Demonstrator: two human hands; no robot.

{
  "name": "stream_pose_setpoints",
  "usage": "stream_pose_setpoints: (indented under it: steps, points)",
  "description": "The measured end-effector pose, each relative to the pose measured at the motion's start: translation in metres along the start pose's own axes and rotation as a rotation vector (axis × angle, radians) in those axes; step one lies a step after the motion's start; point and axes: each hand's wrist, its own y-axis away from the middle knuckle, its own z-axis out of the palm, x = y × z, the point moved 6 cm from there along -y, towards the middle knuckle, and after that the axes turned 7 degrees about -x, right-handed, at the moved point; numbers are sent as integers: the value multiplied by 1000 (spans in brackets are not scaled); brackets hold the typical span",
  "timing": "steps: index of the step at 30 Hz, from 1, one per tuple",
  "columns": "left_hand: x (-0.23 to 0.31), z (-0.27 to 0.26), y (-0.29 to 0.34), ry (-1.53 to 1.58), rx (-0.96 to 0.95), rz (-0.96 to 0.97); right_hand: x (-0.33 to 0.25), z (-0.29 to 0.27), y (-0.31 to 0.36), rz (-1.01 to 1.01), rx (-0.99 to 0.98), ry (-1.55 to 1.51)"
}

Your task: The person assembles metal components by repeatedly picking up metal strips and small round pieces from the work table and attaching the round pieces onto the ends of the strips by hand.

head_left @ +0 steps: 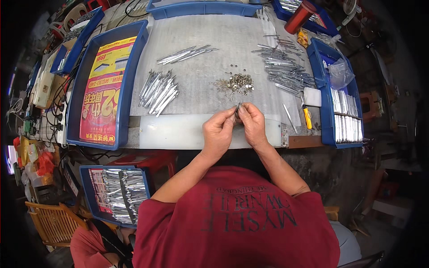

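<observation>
My left hand (219, 130) and my right hand (251, 124) meet over the front of the table, fingertips pinched together. A small dark bit shows between them; its kind is too small to tell. Just beyond my fingers lies a loose heap of small brassy and silvery metal pieces (241, 84). Left of it is a pile of slim silver metal strips (158, 93), with a smaller bunch of strips (185, 54) farther back. A larger spread of strips (286, 69) lies to the right. Under my wrists runs a whitish board (174, 131) along the table edge.
A yellow-handled screwdriver (307, 117), a thin metal strip (289, 117) and a white block (312, 97) lie at right. Blue trays stand left (123, 102), right (328, 120) and at the back (205, 9). Another strip-filled tray (94, 196) sits low at left. A red cylinder (300, 17) stands back right.
</observation>
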Motion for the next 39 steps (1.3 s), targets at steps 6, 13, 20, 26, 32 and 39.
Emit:
stream_pose_setpoints:
  steps: [6, 13, 20, 26, 32, 39]
  points:
    - [0, 0, 0, -49, -6, 16, -5, -1, 1, -32, 84, 37]
    - [4, 3, 0, 1, 4, 14, 5, -6, 1, -5, 61, 40]
    - [3, 3, 3, -25, -9, 51, -7, -15, -7, -11, 101, 78]
    - [1, 4, 4, 44, -23, -19, -13, -12, -5, -145, 80, 252]
    - [1, 3, 2, 79, -28, 3, -9, -19, -4, -123, 93, 294]
    - [3, 5, 3, 86, -20, -42, -3, -24, -4, -64, 112, 166]
